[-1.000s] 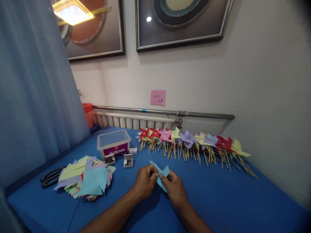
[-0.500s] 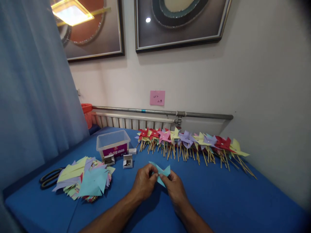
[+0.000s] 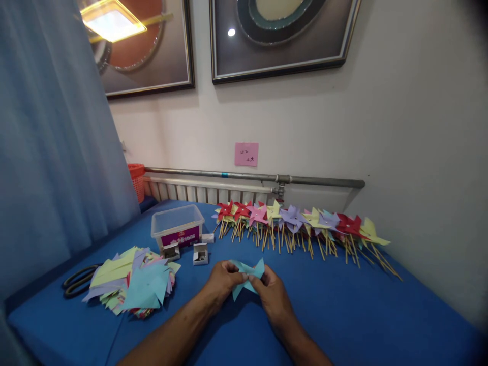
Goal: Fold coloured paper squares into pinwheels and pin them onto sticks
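Between my two hands is a light-blue paper pinwheel (image 3: 241,291), its corners folded in toward the middle. My left hand (image 3: 221,280) is closed on its left side, thumb pressed near the centre. From the right, my right hand (image 3: 271,294) pinches the paper, its thumb tip meeting the left one at the centre. Whatever lies under the thumbs is hidden. To the left lies a pile of cut paper sheets (image 3: 147,287) in several colours, a light-blue one on top. Small open boxes (image 3: 200,254) with tiny metal pieces stand beyond my left hand.
Finished pinwheels (image 3: 293,218) on sticks lie in a long row along the back right. A clear plastic tub (image 3: 177,222) stands behind the small boxes. Black-handled scissors (image 3: 79,279) are partly under the paper pile. A pipe (image 3: 320,181) runs along the wall behind the blue table (image 3: 343,315).
The light-blue paper has turned in my hands, and a lower point now hangs below my left thumb. My left hand has flattened and shifted slightly left; both thumbs now meet at the centre.
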Demonstrator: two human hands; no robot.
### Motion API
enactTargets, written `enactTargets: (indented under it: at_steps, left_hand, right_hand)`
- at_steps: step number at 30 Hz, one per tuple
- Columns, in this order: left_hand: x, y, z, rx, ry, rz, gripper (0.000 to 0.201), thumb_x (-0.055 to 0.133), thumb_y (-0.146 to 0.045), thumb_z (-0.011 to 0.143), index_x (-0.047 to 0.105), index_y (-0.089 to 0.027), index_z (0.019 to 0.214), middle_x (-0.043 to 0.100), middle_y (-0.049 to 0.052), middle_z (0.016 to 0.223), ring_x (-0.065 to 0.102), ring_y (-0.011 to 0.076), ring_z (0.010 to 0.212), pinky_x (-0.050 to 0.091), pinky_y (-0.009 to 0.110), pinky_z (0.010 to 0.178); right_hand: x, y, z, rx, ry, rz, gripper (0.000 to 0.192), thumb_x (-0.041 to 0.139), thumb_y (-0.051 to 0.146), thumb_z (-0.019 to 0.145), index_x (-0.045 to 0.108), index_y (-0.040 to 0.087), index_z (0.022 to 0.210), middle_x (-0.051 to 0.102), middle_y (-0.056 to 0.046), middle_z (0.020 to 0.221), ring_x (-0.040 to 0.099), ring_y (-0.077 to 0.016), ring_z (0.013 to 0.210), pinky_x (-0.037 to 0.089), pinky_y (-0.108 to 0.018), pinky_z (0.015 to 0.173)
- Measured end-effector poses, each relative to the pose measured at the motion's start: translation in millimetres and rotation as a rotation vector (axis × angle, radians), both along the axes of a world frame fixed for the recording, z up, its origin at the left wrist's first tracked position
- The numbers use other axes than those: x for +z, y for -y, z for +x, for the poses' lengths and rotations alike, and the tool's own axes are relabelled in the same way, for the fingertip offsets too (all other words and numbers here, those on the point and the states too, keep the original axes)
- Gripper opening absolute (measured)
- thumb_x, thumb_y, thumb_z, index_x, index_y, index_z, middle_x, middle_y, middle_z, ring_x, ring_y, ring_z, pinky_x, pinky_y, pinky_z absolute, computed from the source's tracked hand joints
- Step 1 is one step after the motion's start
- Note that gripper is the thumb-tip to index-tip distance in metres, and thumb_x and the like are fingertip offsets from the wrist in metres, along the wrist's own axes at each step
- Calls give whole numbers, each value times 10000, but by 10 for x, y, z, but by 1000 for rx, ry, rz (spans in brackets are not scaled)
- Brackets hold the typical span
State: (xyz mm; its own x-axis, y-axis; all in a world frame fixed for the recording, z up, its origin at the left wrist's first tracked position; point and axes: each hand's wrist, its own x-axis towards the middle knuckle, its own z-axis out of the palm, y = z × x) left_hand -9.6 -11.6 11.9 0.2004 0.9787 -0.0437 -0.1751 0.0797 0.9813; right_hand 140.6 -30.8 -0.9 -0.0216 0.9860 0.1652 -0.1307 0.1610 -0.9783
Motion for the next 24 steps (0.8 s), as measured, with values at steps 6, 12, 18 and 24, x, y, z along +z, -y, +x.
enactTargets:
  at_steps: [6, 12, 18, 24]
  left_hand:
    - [-22, -13, 16, 1, -49, -22, 321, 859, -346, 522, 671, -118, 647, 627, 11, 588, 495, 106, 523, 369, 249, 542]
    - [42, 31, 30, -2, -51, 52, 277, 819, -338, 552, 663, -125, 635, 604, -4, 573, 473, 94, 512, 354, 237, 530]
    - [69, 47, 13, -46, -83, 102, 265, 787, -347, 590, 631, -140, 644, 551, -29, 555, 437, 83, 512, 321, 231, 521]
    - [54, 35, -1, -53, -99, 110, 277, 783, -367, 603, 609, -155, 638, 541, -38, 553, 425, 83, 507, 313, 230, 511]
  right_hand:
    - [0, 4, -22, -16, -29, -24, 364, 835, 468, 682, 721, 202, 903, 771, -57, 824, 700, -272, 827, 539, -369, 792]
    - [48, 62, 7, 101, -132, -95, 453, 842, 461, 698, 755, 173, 1036, 798, -89, 941, 724, -276, 873, 541, -387, 835]
    - [16, 61, 43, 62, -62, -109, 373, 833, 455, 712, 762, 168, 939, 776, -45, 824, 675, -212, 728, 505, -311, 703]
    - [-70, -32, 56, 62, -86, -110, 434, 862, 512, 654, 776, 176, 914, 771, -48, 773, 694, -245, 749, 543, -355, 741]
